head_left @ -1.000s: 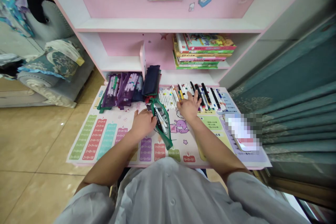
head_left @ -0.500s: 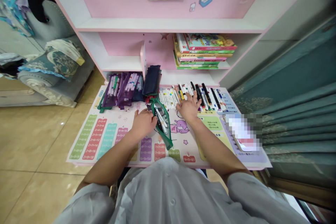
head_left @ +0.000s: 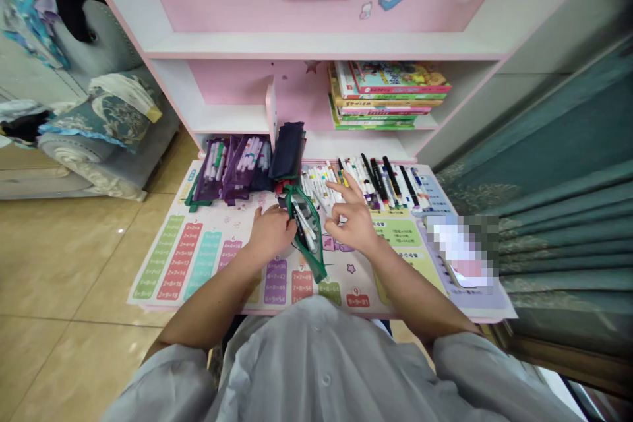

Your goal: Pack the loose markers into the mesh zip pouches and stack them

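Observation:
My left hand (head_left: 270, 232) grips the left edge of a green zip pencil pouch (head_left: 315, 262), its fingers curled at the opening. The pouch lies open on the desk with several white pens (head_left: 305, 225) inside. Just right of it, my right hand (head_left: 355, 221) pinches a white marker (head_left: 321, 202) between thumb and index finger, the other fingers stretched out. The marker tilts beside the pouch's right edge. Beyond that hand, a row of loose markers (head_left: 394, 181), white and black, lies on the desk; the hand partly hides some of them.
Purple mesh pouches (head_left: 236, 179) filled with markers lie at the back left, beside a dark blue pouch (head_left: 288, 151). Books (head_left: 388, 102) are stacked on the shelf. A phone (head_left: 457, 250) rests at the right of the printed desk mat (head_left: 217, 277).
My right hand has drawn back from the marker row towards the pouch and now holds a white marker. My left hand stays at the pouch's edge.

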A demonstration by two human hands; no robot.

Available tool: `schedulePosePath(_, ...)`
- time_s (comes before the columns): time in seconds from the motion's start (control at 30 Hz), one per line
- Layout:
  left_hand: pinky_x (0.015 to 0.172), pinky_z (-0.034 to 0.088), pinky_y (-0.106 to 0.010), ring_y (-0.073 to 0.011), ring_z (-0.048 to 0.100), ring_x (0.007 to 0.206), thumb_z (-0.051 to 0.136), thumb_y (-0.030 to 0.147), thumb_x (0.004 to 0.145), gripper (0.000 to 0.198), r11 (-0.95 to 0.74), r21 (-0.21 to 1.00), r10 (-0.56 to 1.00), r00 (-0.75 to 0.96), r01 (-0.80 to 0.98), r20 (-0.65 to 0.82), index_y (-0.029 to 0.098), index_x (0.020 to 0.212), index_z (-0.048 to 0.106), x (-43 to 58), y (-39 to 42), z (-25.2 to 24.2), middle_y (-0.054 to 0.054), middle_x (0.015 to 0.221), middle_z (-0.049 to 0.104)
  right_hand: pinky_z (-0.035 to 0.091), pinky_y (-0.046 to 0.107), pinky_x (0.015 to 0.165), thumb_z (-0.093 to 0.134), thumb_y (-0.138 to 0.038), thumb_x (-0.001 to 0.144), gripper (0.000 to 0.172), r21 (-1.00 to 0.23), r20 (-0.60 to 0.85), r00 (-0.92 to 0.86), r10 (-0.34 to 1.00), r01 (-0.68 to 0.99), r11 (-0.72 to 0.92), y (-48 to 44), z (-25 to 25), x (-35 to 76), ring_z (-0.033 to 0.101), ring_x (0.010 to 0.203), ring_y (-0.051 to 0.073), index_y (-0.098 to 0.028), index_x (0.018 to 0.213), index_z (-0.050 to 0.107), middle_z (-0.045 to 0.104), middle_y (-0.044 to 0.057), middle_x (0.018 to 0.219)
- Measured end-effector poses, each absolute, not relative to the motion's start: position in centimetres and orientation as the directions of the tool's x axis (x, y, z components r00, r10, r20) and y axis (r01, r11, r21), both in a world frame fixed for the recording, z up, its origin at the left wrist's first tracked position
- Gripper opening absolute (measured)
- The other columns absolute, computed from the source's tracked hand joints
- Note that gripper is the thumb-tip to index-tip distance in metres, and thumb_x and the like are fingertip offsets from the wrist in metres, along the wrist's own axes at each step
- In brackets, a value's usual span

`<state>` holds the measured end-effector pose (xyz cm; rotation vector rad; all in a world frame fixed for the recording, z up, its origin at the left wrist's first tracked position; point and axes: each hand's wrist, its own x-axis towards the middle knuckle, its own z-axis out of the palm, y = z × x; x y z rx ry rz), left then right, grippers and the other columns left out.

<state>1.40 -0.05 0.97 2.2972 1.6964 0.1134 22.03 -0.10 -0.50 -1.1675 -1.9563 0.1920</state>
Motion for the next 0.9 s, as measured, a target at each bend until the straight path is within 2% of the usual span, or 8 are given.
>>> schedulePosePath(0.2,0.101,0.037,-0.050,-0.0270,0.061,0.108,0.040,0.026,0.090,0.033,-0.279,0.264,0.946,0.312,0.923,-0.092,0.017,0.071,0.065,1.4,0.0,0.9,-0.011,0.092,0.073,0.028,0.059,0.112,0.055,-0.019,0.060,0.023,-0.478,0.556,-0.358,0.750,0.601,0.641,-0.8,0.2,21.8,0.029,0.145,0.040,-0.021,0.044,0.039,0.063,0.005,0.132)
schedulePosePath(0.33,0.102,0.036,-0.050,-0.0263,0.061,0.108,0.040,0.026,0.090,0.032,-0.273,0.271,0.947,0.308,0.923,-0.094,0.017,0.071,0.065,1.4,-0.1,1.0,-0.011,0.093,0.073,0.024,0.060,0.114,0.056,-0.017,0.059,0.023,-0.464,0.508,-0.392,0.767,0.625,0.627,-0.7,0.0,21.6,0.031,0.144,0.040,-0.021,0.043,0.039,0.065,0.005,0.130)
schedulePosePath(0.5,0.103,0.035,-0.051,-0.0268,0.060,0.111,0.041,0.026,0.090,0.031,-0.266,0.283,0.948,0.304,0.922,-0.099,0.017,0.072,0.065,1.4,-0.1,1.0,-0.011,0.095,0.073,0.026,0.061,0.111,0.058,-0.016,0.059,0.022,-0.433,0.431,-0.449,0.783,0.659,0.615,-0.9,-1.0,20.7,0.032,0.143,0.041,-0.019,0.043,0.043,0.062,0.007,0.134)
schedulePosePath(0.67,0.103,0.035,-0.049,-0.0262,0.059,0.112,0.041,0.025,0.089,0.031,-0.267,0.286,0.949,0.303,0.920,-0.091,0.017,0.071,0.065,1.4,0.0,0.8,-0.011,0.095,0.073,0.021,0.069,0.109,0.061,-0.018,0.063,0.021,-0.400,0.350,-0.501,0.792,0.685,0.609,-1.1,-1.8,20.0,0.027,0.145,0.043,-0.018,0.046,0.049,0.057,0.011,0.140)
schedulePosePath(0.9,0.102,0.035,-0.049,-0.0261,0.060,0.110,0.042,0.026,0.090,0.031,-0.271,0.281,0.947,0.307,0.920,-0.090,0.017,0.072,0.065,1.4,0.0,0.8,-0.011,0.096,0.073,0.021,0.070,0.110,0.065,-0.020,0.071,0.026,-0.376,0.363,-0.559,0.746,0.645,0.666,-0.9,-2.3,20.0,0.022,0.146,0.042,-0.017,0.050,0.050,0.055,0.013,0.139)
